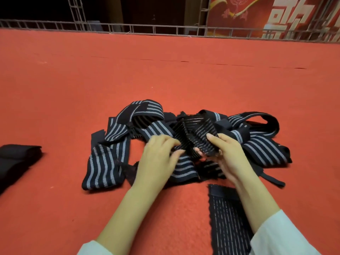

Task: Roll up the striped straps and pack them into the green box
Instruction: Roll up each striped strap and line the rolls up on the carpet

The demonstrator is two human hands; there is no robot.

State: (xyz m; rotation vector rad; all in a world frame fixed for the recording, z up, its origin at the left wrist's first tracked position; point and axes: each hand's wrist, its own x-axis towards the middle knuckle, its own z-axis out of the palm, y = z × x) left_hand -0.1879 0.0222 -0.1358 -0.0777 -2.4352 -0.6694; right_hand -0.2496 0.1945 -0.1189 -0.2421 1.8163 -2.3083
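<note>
Red carpet (165, 80), metal railing (128, 28), red banner (239, 15)

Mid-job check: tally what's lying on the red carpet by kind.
Tangled strap heap: 1 (straps inside uncountable)
Held thin-striped strap, pinched by right hand: 1
Flat thin-striped strap: 1
Black cloth bundle: 1
Total: 4

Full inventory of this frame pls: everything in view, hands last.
wide-striped straps: count unclear, black with grey stripes, tangled pile mid-carpet
fine-striped strap: one, black with thin pale stripes, atop the pile
flat strap: one, black with fine stripes, near right, beneath forearm
black fabric: count unclear, folded, left edge
carpet: one, red, under everything
metal truss: grey, far edge
banner: red, white characters, top right
green box: not in view
white sleeves: two, bottom edge
left hand: on pile, blurred, grip unclear
right hand: holds fine-striped strap
</note>
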